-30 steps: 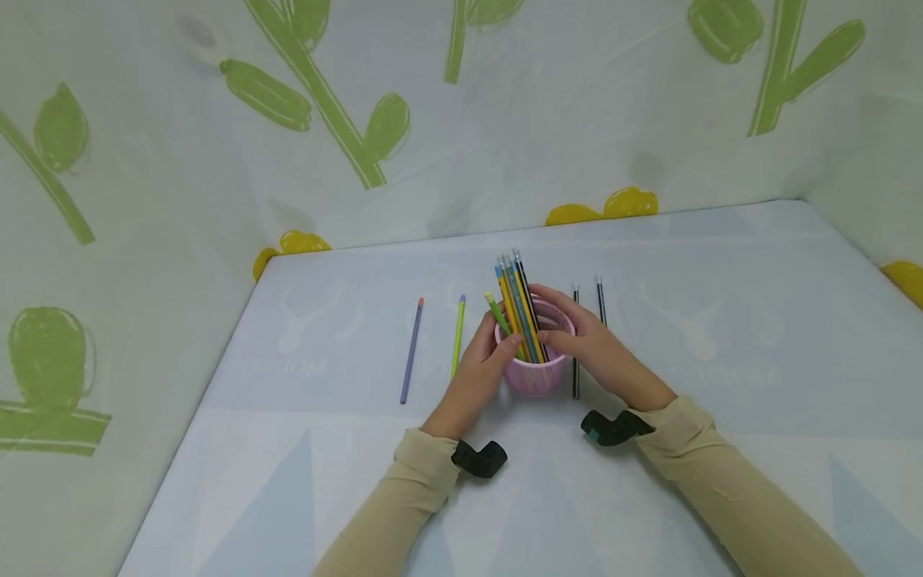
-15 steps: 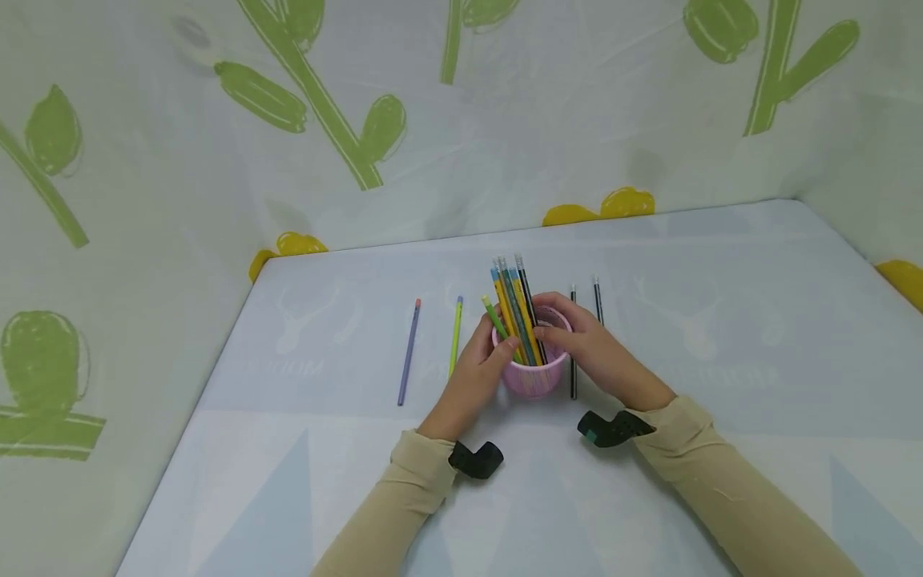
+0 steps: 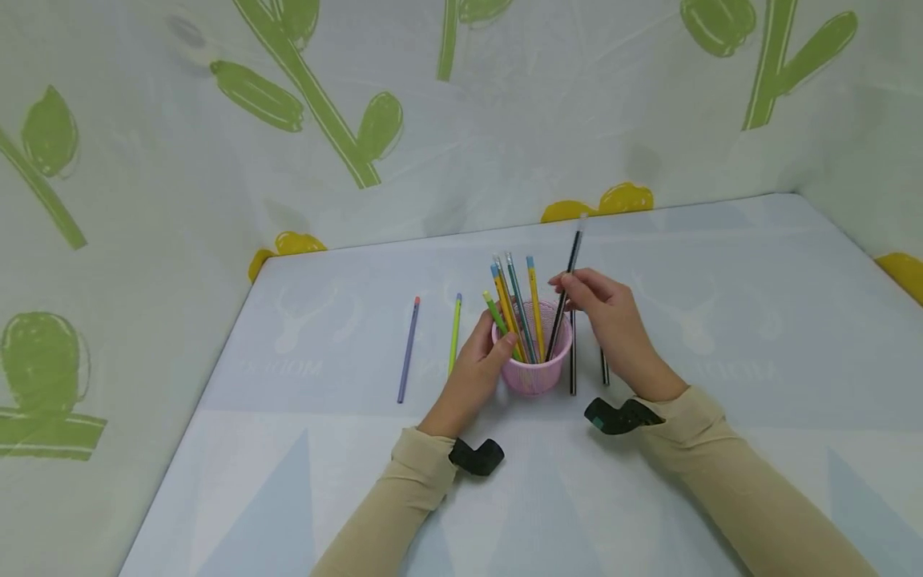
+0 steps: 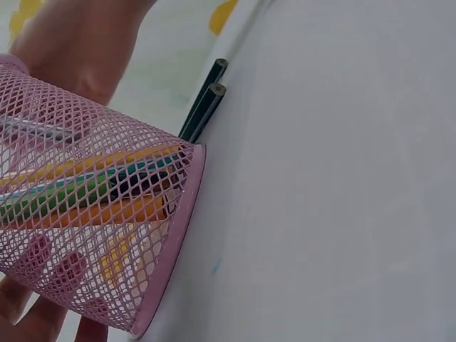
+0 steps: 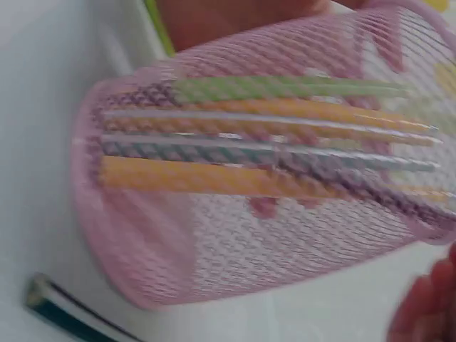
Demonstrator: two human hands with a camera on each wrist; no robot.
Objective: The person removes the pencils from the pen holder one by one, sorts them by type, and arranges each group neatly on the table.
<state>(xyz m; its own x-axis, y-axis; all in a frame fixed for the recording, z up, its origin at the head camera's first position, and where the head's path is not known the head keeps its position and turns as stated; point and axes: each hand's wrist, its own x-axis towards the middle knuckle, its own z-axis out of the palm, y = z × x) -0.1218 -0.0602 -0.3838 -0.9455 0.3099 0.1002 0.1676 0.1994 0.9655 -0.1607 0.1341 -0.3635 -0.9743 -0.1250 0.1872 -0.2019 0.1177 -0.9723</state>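
Note:
My left hand (image 3: 470,375) grips the pink mesh pencil cup (image 3: 534,380) from its left side, thumb at the front near the rim. The cup stands upright on the table and holds several pencils: green, yellow and teal ones show above the rim. My right hand (image 3: 613,320) pinches a black pencil (image 3: 575,247) between thumb and fingers above the cup's right edge. This pencil leans right, and its lower part is inside the cup. Through the mesh cup (image 4: 187,206) in the left wrist view, the pencil ends lie near the base. The right wrist view is blurred.
Left of the cup, a purple pencil (image 3: 409,353) and a lime-green pencil (image 3: 455,332) lie on the white-and-blue table (image 3: 324,497). A black pencil (image 3: 573,369) lies just right of the cup; another dark pencil (image 3: 605,369) is partly hidden under the right hand.
My right hand has left the cup's side and moved up and right. It now pinches the black pencil, which leans away from the bundle. The remaining pencils have spread; my left hand keeps its place.

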